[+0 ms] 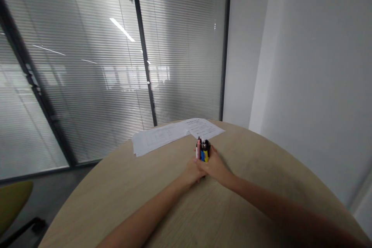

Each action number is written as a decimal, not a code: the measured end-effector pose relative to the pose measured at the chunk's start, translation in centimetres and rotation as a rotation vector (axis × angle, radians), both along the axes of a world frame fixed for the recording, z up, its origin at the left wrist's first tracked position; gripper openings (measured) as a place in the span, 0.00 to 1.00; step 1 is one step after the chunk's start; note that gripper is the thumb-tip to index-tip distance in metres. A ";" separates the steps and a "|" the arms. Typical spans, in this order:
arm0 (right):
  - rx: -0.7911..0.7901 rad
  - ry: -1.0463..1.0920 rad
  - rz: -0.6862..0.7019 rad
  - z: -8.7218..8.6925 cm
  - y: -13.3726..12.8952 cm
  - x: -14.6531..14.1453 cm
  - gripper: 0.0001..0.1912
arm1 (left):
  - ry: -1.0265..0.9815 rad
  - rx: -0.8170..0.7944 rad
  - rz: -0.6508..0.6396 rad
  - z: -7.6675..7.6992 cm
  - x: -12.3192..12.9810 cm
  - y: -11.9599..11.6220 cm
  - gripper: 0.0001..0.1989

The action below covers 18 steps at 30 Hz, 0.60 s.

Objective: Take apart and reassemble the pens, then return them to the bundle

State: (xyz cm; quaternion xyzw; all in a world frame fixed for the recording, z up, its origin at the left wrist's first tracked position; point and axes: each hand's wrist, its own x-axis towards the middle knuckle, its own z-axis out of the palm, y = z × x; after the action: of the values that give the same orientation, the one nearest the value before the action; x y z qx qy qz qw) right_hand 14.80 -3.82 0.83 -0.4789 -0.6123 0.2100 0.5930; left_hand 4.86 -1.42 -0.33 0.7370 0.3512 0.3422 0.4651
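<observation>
Several pens stand upright in a tight bundle near the middle of the round wooden table, with pink, white, blue, yellow and black parts showing. My left hand is wrapped round the lower left side of the bundle. From the right, my right hand closes round the same pens, its thumb crossing in front over my left hand. The lower ends of the pens are hidden by my fingers.
Printed paper sheets lie overlapping at the table's far edge, just beyond the pens. The table has a curved rim. Behind it are glass panels with blinds, and a white wall on the right. A yellow-green chair is at the lower left.
</observation>
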 end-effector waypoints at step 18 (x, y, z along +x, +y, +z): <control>0.211 -0.152 0.102 11.8 -10.1 7.7 0.20 | 0.473 -0.061 0.514 4.2 -10.2 0.8 0.06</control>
State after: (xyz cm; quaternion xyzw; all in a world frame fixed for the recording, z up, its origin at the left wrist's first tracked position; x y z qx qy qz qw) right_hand 22.47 -13.91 12.60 -0.3966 -0.6977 0.1375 0.5806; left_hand -5.36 -0.59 3.90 0.6691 0.6333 0.2573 0.2916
